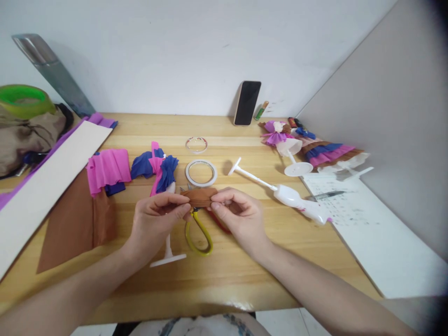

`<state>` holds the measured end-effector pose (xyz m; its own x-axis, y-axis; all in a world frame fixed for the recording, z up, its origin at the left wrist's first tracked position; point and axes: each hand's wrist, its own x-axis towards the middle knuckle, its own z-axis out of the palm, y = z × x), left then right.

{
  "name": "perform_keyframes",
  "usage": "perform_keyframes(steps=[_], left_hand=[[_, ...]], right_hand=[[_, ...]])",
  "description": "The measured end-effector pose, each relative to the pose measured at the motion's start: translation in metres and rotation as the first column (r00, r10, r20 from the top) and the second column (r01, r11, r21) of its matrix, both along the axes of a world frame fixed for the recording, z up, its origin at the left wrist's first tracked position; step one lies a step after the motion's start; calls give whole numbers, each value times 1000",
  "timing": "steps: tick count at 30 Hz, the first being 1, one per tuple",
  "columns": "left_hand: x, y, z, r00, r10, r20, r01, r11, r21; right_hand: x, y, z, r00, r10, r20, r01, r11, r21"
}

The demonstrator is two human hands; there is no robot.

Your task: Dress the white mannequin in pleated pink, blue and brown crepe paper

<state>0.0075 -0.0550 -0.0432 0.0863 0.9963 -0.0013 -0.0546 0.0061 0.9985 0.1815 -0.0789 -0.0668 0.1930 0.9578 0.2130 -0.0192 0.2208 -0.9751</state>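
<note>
4 white doll stands [298,169], 1 pair of scissors [199,235], 1 held brown strip [199,197], 1 white tape roll [188,173], 1 green tape roll [26,111], 1 thin clear ring [196,151], 1 phone [248,103], 1 green vial [259,113], 1 pen [326,195], 1 long white board [52,179], 1 silver-capped bottle [63,81].

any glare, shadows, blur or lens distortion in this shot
All in the head view: pale glare along the near edge of the table; a soft shadow on the wall just left of the phone; right border dark and blurred; handwriting on the white paper too soft to read; the tall bottle leans outward, probably wide-angle stretch.
</note>
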Motion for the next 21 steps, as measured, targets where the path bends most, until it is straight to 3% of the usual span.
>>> perform_keyframes(steps=[5,14,21], left_hand=[[0,0,-4,999,13,-41,-10,998,56],[-1,-1,-6,998,17,-60,-10,992,128],[-4,-1,-9,986,56,-156,-31,986,162]], right_hand=[[1,0,0,999,23,-28,-25,997,-72],[1,0,-5,998,12,-60,-17,996,-84],[2,-1,-6,998,46,30,-48,995,85]])
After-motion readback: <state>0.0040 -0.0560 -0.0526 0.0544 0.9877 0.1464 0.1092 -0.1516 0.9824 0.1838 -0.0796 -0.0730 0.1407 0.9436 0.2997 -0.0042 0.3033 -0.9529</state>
